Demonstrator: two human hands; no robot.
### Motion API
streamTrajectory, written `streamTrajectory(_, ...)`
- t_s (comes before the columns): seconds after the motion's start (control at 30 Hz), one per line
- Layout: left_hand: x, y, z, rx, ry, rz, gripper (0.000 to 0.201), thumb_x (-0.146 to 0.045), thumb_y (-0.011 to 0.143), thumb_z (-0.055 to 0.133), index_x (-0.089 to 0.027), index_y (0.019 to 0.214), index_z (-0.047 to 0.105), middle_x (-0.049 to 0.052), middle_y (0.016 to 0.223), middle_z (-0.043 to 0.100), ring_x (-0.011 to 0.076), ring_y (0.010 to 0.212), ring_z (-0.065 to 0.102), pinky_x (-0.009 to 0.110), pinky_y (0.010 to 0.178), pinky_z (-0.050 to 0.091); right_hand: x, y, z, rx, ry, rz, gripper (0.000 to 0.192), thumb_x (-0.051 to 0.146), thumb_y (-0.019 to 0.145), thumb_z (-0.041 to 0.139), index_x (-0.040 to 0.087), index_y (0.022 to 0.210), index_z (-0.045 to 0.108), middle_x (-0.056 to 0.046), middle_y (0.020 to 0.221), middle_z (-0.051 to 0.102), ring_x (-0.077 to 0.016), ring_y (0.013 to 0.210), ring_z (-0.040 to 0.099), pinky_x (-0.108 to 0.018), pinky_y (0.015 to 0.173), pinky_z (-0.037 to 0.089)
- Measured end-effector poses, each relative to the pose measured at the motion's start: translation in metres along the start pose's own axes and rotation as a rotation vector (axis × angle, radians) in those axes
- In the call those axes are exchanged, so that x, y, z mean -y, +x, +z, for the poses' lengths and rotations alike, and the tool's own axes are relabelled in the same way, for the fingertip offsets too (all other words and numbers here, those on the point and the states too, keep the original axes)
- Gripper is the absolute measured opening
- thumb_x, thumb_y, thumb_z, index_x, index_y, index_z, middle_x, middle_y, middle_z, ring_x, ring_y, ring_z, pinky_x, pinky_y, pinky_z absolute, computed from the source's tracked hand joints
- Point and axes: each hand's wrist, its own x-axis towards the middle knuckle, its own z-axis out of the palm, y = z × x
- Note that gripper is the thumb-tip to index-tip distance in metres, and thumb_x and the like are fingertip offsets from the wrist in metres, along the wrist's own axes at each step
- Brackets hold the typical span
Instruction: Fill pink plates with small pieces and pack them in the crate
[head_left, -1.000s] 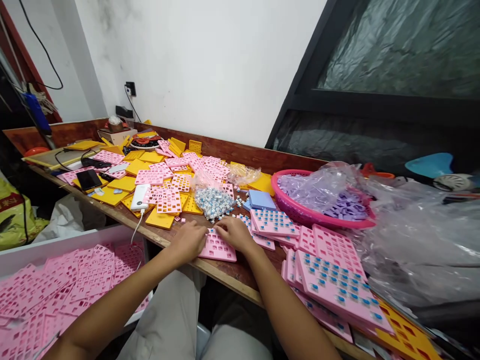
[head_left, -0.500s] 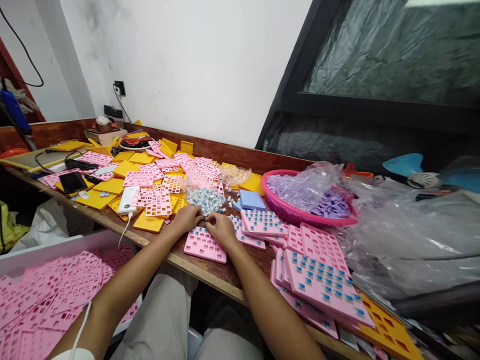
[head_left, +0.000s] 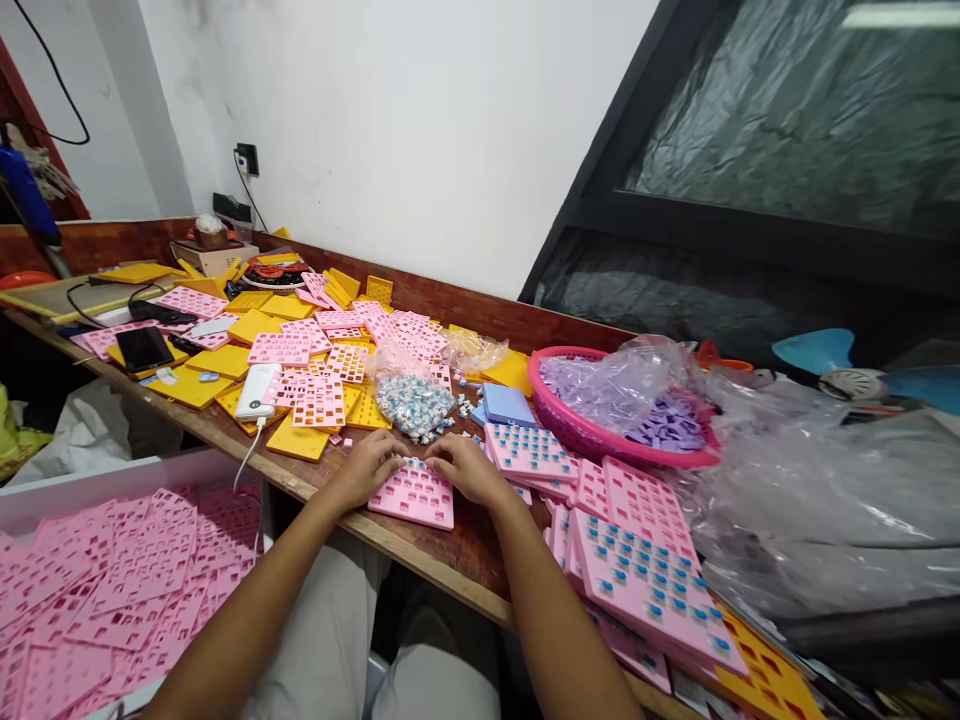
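Note:
A pink board (head_left: 414, 500) with rows of square holes lies flat at the table's front edge. A few small blue-and-white pieces sit in its far row. My left hand (head_left: 367, 468) reaches the board's far left corner with bent fingers drawn together. At the far right corner, my right hand (head_left: 466, 466) has its thumb and fingers close together. Whatever lies between the fingertips of either hand is too small to make out. Just beyond my hands is a clear bag of blue-and-white pieces (head_left: 414, 400), with some spilled around it.
Pink boards filled with blue pieces (head_left: 652, 575) are stacked at the right. Behind them stands a pink basket (head_left: 592, 437) of purple parts. Yellow boards (head_left: 296, 440), a white power bank (head_left: 256, 392) and a phone (head_left: 144, 349) lie left. A bin (head_left: 187, 465) holds pink boards.
Both hands have come back from the loose pieces to the far edge of the pink board and moved slightly apart. The board stays in place.

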Motion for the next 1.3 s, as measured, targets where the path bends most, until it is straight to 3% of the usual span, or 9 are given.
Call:
streamTrajectory(0.2,0.003,0.000,0.003,-0.019,0.098,0.065,0.025,-0.027,0.100,0.047,-0.020,0.112,0.069,0.008,0.106,0.065,0.0212,0.104,0.058,0.035,0.094,0.046,-0.002,0.000,-0.003,-0.015,0.023,-0.011,0.023,0.016,0.091,0.055,0.019,0.101,0.075,-0.006,0.100,0.074,-0.0209,0.093,0.064,-0.030,0.083,0.044)
streamTrajectory(0.3,0.005,0.001,0.004,-0.029,0.107,0.090,0.026,-0.027,0.101,0.046,-0.020,0.110,0.069,0.008,0.103,0.064,0.0216,0.102,0.057,0.036,0.092,0.046,-0.004,0.001,-0.005,0.015,0.007,-0.033,0.023,0.020,0.095,0.052,0.018,0.093,0.075,-0.007,0.094,0.073,-0.0212,0.090,0.063,-0.031,0.081,0.044)
streamTrajectory(0.47,0.008,-0.001,0.003,-0.024,0.044,0.121,0.018,-0.018,0.096,0.054,-0.021,0.104,0.069,0.008,0.103,0.064,0.0218,0.103,0.058,0.035,0.091,0.046,-0.006,0.001,0.001,-0.004,0.052,0.028,0.008,0.024,0.085,0.069,0.018,0.089,0.072,-0.004,0.089,0.070,-0.0188,0.082,0.061,-0.028,0.074,0.043)
streamTrajectory(0.67,0.010,-0.002,0.005,0.006,0.090,0.143,0.008,-0.019,0.087,0.067,-0.020,0.094,0.070,0.005,0.094,0.071,0.0212,0.093,0.061,0.035,0.085,0.046,-0.007,0.003,0.010,0.025,0.060,0.097,0.014,0.027,0.075,0.079,0.017,0.082,0.071,-0.001,0.075,0.067,-0.0158,0.069,0.058,-0.025,0.062,0.038)
streamTrajectory(0.83,0.010,-0.002,0.007,0.027,0.202,0.194,0.013,-0.023,0.090,0.066,-0.022,0.101,0.074,0.005,0.094,0.074,0.0225,0.093,0.061,0.038,0.086,0.045,-0.006,0.002,0.004,0.087,0.104,0.062,0.012,0.026,0.079,0.076,0.018,0.088,0.075,-0.003,0.085,0.073,-0.0182,0.078,0.064,-0.026,0.068,0.043)
streamTrajectory(1.03,0.011,-0.004,0.005,0.012,0.123,0.095,0.008,-0.023,0.089,0.069,-0.021,0.094,0.074,0.006,0.098,0.070,0.0211,0.094,0.060,0.033,0.084,0.047,-0.006,0.002,0.001,0.075,0.039,0.049,0.011,0.017,0.084,0.069,0.018,0.090,0.078,-0.004,0.090,0.075,-0.0193,0.084,0.067,-0.028,0.077,0.045)
streamTrajectory(1.3,0.006,0.000,0.001,0.013,0.189,0.030,0.007,-0.027,0.087,0.070,-0.021,0.089,0.074,0.005,0.090,0.073,0.0216,0.087,0.060,0.035,0.080,0.045,-0.005,0.002,0.002,0.072,-0.111,0.016,0.014,0.022,0.089,0.068,0.021,0.091,0.081,-0.005,0.086,0.074,-0.0168,0.079,0.064,-0.026,0.072,0.042)
